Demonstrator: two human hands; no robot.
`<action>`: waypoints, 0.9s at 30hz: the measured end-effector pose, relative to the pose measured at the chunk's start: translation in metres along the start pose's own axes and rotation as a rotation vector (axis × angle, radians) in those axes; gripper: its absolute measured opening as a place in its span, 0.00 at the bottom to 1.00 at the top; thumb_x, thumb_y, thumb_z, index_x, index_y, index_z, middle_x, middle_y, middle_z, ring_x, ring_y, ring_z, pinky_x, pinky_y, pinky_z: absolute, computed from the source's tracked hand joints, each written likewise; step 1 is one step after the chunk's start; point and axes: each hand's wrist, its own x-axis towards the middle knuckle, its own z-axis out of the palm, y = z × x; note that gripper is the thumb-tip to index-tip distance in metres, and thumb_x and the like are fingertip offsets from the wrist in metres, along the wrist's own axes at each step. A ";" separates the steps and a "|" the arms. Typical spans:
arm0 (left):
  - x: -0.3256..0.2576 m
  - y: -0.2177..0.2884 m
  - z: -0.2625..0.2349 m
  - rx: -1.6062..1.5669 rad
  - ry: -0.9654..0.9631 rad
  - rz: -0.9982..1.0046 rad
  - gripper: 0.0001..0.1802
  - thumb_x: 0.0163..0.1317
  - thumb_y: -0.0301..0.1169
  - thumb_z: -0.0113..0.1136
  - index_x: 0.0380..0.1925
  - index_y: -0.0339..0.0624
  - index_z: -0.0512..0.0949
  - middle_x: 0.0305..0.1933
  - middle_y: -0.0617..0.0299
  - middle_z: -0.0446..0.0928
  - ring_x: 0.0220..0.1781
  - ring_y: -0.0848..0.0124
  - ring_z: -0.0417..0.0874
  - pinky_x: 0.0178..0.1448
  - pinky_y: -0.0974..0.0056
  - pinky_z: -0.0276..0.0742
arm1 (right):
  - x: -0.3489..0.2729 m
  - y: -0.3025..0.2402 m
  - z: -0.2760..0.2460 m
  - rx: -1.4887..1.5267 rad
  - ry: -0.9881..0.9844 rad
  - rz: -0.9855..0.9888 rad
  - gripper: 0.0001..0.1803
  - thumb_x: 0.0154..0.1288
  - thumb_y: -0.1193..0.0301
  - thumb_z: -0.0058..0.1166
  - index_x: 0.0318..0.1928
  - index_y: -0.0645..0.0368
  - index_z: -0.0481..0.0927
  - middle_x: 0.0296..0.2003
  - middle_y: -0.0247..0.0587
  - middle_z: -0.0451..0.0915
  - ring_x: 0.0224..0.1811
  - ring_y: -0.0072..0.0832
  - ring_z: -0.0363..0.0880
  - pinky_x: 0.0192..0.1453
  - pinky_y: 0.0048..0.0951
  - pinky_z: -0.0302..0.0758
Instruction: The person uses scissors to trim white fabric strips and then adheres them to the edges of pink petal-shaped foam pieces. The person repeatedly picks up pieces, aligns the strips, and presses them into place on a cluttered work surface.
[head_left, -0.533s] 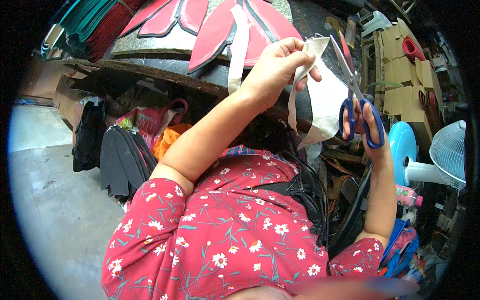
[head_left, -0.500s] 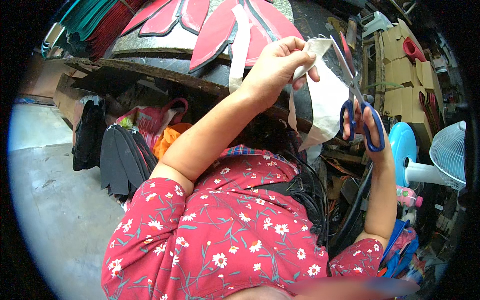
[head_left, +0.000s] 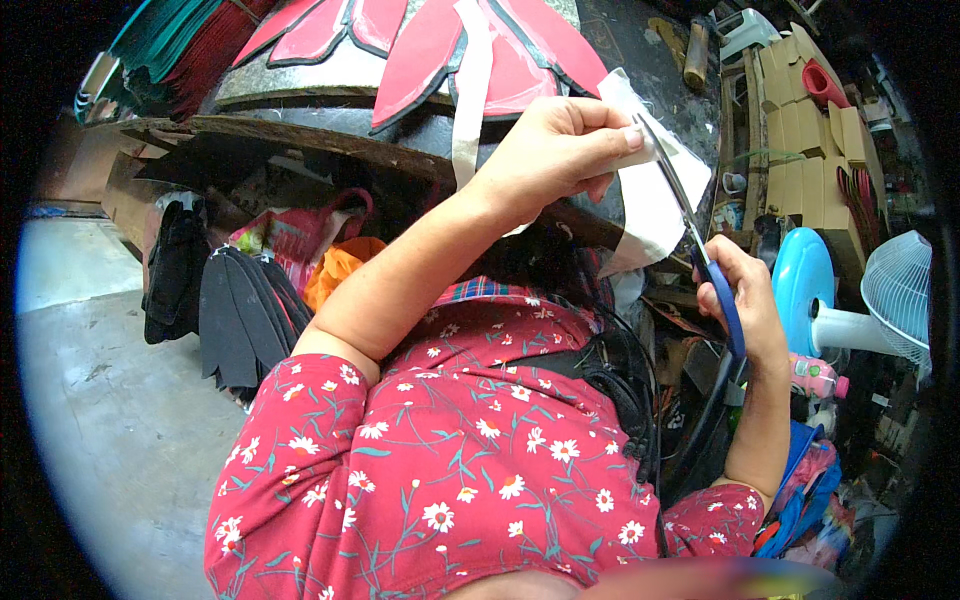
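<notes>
Scissors [head_left: 700, 240] in the right hand [head_left: 745, 305] bite the white sheet [head_left: 655, 205] close beside the pinching left hand [head_left: 560, 150], so a slip risks nicking those fingertips [head_left: 630, 135].

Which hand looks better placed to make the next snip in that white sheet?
Right, most likely. The right hand has its fingers through the blue handles of the scissors, whose blades already meet the white sheet. The left hand pinches the sheet's upper edge, so it is busy holding it.
</notes>
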 end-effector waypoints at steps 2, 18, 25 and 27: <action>-0.004 -0.001 -0.001 -0.004 -0.019 0.014 0.14 0.67 0.40 0.64 0.39 0.38 0.83 0.24 0.70 0.76 0.21 0.83 0.73 0.25 0.77 0.64 | -0.005 0.004 0.002 0.114 -0.015 0.062 0.11 0.59 0.71 0.65 0.34 0.62 0.75 0.23 0.29 0.74 0.25 0.15 0.71 0.29 0.20 0.67; -0.034 0.006 -0.008 0.129 -0.202 -0.009 0.12 0.72 0.36 0.55 0.46 0.39 0.77 0.28 0.63 0.80 0.24 0.80 0.77 0.27 0.74 0.71 | -0.019 0.029 0.017 0.154 0.120 0.177 0.13 0.70 0.67 0.61 0.30 0.56 0.72 0.19 0.25 0.69 0.15 0.12 0.67 0.18 0.18 0.61; 0.038 0.036 -0.052 0.139 0.032 0.462 0.12 0.62 0.24 0.55 0.46 0.33 0.75 0.35 0.51 0.83 0.32 0.62 0.87 0.39 0.60 0.84 | -0.035 0.037 0.012 0.140 0.221 0.146 0.13 0.74 0.64 0.56 0.33 0.55 0.71 0.19 0.23 0.65 0.15 0.12 0.65 0.18 0.16 0.61; 0.069 0.047 -0.070 0.073 0.053 0.464 0.09 0.67 0.22 0.47 0.47 0.38 0.70 0.39 0.55 0.79 0.37 0.66 0.84 0.47 0.61 0.81 | -0.041 0.038 0.012 0.162 0.211 0.178 0.13 0.74 0.64 0.56 0.33 0.54 0.71 0.19 0.23 0.65 0.15 0.12 0.65 0.18 0.17 0.61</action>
